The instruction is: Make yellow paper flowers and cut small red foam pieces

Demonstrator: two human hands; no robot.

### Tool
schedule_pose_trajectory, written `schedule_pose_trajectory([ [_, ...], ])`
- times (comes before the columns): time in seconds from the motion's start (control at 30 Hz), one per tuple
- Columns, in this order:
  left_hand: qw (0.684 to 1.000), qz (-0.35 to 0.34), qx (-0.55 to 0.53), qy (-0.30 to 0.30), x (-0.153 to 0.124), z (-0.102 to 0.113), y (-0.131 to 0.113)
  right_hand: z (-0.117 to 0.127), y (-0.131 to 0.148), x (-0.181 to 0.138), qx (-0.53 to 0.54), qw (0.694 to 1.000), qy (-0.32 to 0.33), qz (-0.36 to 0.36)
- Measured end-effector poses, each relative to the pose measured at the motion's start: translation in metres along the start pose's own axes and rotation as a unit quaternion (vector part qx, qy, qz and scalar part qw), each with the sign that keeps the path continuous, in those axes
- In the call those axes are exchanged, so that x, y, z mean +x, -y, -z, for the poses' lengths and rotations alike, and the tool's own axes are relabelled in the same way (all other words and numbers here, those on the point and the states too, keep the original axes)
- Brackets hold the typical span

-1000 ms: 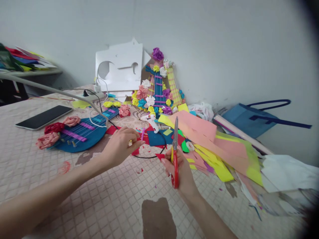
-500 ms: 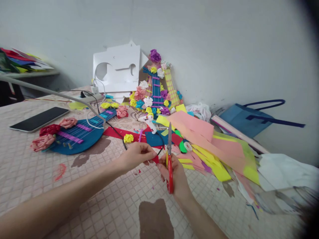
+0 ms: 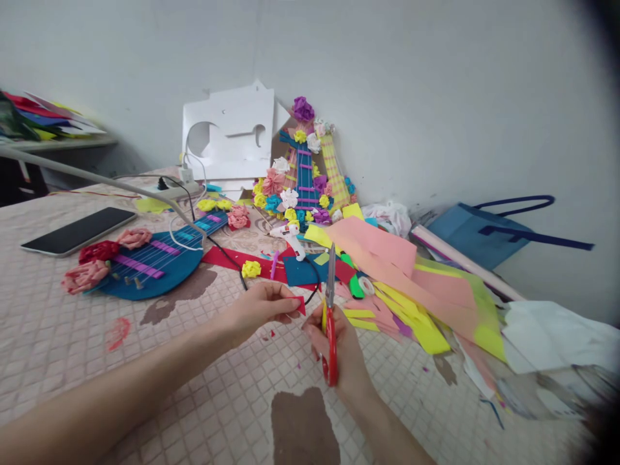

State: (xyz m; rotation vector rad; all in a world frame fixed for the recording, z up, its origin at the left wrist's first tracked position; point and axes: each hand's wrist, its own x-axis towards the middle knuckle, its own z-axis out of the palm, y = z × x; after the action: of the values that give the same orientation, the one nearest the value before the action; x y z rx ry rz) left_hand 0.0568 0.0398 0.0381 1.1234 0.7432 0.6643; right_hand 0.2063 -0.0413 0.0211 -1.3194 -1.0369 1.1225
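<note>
Between the thumb and fingers of my left hand is a small piece of red paper; its free corner points toward the right. My right hand is closed around red-handled scissors, whose blades point up and away from me. A small gap separates my two hands. Just beyond them lie a yellow paper flower, a red strip and a white glue gun with a black cord. To the left rests a blue paper guitar with purple bars, strings and paper roses.
Coloured paper sheets and yellow strips spread across the right side. Flower-covered paper guitars and a cut-out white board lean at the wall. A phone, a power strip and a lamp arm occupy the left; a blue bag lies right.
My hands have drawn apart. The red paper has left my right fingers and stays in my left hand, more of it now showing. The scissors have shifted slightly downward.
</note>
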Motion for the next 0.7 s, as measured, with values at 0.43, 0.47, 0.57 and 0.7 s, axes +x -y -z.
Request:
schedule_pose_trajectory([
  [0.43, 0.996, -0.024, 0.081, 0.000, -0.007, -0.007, -0.003, -0.006, 0.009, -0.004, 0.032, 0.999, -0.007, -0.003],
  [0.47, 0.996, -0.020, 0.081, 0.002, -0.007, -0.008, -0.003, -0.006, 0.009, -0.003, 0.025, 1.000, -0.009, -0.004],
  [0.57, 0.998, -0.004, 0.061, 0.014, -0.008, -0.009, -0.001, -0.007, 0.008, -0.002, 0.024, 1.000, -0.011, -0.005],
  [0.7, 0.999, 0.035, -0.001, 0.026, -0.008, -0.007, 0.002, -0.006, 0.006, -0.002, 0.042, 0.999, -0.014, 0.004],
])
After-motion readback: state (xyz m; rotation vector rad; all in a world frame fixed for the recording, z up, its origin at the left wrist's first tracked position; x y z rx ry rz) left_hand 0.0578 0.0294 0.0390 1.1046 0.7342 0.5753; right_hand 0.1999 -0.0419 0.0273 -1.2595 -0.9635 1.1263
